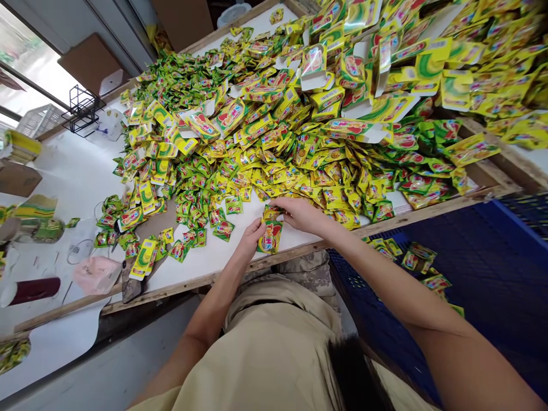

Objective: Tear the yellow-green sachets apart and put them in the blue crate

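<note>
Just below centre, two bare hands work at a small box

The box (269, 238), yellow and green with a red picture and bright lettering, is upright in the frame, near the tabletop's (216, 254) front edge. The left hand (249, 238) comes up from the lower left, its thumb and fingers clamped on the box's left side. The right hand (297, 217) reaches in from the lower right, fingers close together at the box's top end, beside a sachet (271, 213); I cannot tell exactly what they pinch.

Beyond the hands, a big heap of shiny sachets (274, 181), yellow and green, fills the middle of the frame, with flat printed cartons (231, 117) lying over it toward the upper right. Greener packets (180, 80) spread at upper left, near a black wire rack (82, 108). At lower left, a phone (132, 288) lies by the front edge, right of a pink bag (95, 275). At right, below the tabletop, a blue crate (492, 245) holds several packed boxes (417, 257). A beige shirt (269, 348) fills bottom centre.
</note>
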Available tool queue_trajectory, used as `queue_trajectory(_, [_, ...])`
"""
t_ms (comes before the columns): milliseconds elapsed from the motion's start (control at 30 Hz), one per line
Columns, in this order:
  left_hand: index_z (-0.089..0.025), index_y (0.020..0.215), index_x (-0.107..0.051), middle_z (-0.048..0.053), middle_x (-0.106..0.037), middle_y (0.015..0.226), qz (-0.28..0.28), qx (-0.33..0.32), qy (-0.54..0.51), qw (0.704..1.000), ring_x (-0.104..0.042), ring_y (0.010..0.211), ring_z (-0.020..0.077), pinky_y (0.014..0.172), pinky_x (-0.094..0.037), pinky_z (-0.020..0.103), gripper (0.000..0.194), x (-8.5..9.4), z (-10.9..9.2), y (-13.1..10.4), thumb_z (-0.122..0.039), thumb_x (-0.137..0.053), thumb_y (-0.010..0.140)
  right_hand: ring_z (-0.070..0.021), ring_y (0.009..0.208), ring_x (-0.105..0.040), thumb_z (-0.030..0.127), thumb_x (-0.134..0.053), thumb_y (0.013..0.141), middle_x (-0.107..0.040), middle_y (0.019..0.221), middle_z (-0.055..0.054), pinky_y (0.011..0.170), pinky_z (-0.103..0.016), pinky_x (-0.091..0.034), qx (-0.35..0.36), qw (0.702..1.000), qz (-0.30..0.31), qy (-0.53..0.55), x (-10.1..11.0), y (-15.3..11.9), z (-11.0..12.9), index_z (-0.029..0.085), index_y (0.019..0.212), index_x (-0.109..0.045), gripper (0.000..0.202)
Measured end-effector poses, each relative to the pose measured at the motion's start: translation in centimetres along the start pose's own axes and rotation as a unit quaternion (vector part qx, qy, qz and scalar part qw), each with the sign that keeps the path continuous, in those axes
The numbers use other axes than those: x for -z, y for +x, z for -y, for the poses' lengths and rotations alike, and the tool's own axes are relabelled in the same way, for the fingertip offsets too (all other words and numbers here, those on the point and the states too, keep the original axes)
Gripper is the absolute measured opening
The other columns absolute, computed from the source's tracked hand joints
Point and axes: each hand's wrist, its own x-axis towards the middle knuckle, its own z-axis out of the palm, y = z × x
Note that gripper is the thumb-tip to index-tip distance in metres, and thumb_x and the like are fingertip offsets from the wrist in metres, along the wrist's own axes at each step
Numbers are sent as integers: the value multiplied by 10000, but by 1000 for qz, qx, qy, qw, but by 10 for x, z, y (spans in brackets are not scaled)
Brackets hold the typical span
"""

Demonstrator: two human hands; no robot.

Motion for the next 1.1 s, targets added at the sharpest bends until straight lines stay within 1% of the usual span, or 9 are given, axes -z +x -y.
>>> queue_trajectory(100, [-175, 1065, -619, 38, -682, 981, 8, -14, 25, 1000, -618, 894, 188, 800, -453, 287, 466, -1, -1, -2, -415, -747, 686, -234, 1008, -607, 22, -464, 706, -666, 1098, -104, 865, -370, -476, 12, 1000, 16, 2, 6, -1, 5, 185, 1197, -602, 536])
queue_trajectory(300, [-181, 1055, -604, 32, -672, 964, 18, -25, 24, 999, -608, 905, 183, 827, -448, 291, 423, -3, -4, -5, -376, -738, 704, -193, 850, -593, 90, -472, 803, -641, 962, -83, 726, -286, -444, -16, 998, -51, -43, 21, -5, 24, 188, 996, -668, 292])
queue_trajectory(400, [-182, 1053, -599, 25, -665, 952, 15, -28, 33, 999, -598, 881, 173, 806, -445, 280, 419, -3, -4, -5, -381, -732, 708, -191, 852, -606, 115, -486, 816, -663, 958, -66, 712, -273, -431, -30, 997, -23, -63, 16, -5, 31, 206, 926, -687, 247])
queue_trajectory(500, [-191, 1096, -589, 19, -660, 978, 8, -33, 41, 999, -589, 891, 171, 806, -440, 275, 470, -3, -3, -6, -388, -739, 697, -186, 848, -625, 67, -503, 764, -694, 912, -53, 743, -270, -441, -12, 999, 37, -23, 11, -4, 34, 205, 885, -700, 269])
queue_trajectory(667, [-199, 1147, -566, 33, -659, 1017, 0, -40, 41, 998, -596, 916, 188, 811, -445, 291, 529, -1, -3, -7, -395, -743, 688, -158, 788, -650, 3, -444, 703, -726, 960, -13, 732, -263, -456, -16, 993, 99, 68, 13, -4, 39, 218, 977, -698, 431])
queue_trajectory(733, [-196, 1132, -569, 32, -663, 996, 3, -33, 41, 999, -602, 891, 184, 803, -446, 292, 522, -1, -3, -8, -384, -751, 681, -148, 724, -644, 16, -440, 708, -728, 909, -2, 695, -256, -450, -40, 993, 78, 80, 15, -5, 40, 217, 960, -702, 416])
queue_trajectory(833, [-188, 1100, -570, 26, -663, 955, 11, -25, 40, 999, -602, 860, 172, 802, -443, 292, 493, -1, -4, -9, -359, -759, 677, -170, 765, -631, 55, -463, 740, -711, 884, -36, 700, -270, -442, -62, 996, -41, 42, 18, -6, 38, 193, 930, -702, 334])
queue_trajectory(900, [-187, 1092, -566, 22, -657, 941, 17, -29, 43, 999, -596, 856, 168, 802, -440, 291, 481, -2, -5, -9, -360, -754, 684, -182, 804, -615, 63, -478, 749, -689, 903, -54, 710, -275, -436, -52, 996, -74, 0, 17, -5, 37, 191, 931, -698, 313])
queue_trajectory(1100, [-181, 1052, -565, 20, -645, 943, 31, -29, 70, 997, -584, 885, 185, 789, -435, 282, 475, -3, -7, -7, -387, -762, 671, -181, 810, -589, 88, -475, 792, -629, 962, -71, 662, -270, -404, -35, 996, 5, -79, 9, -1, 45, 209, 867, -713, 277])
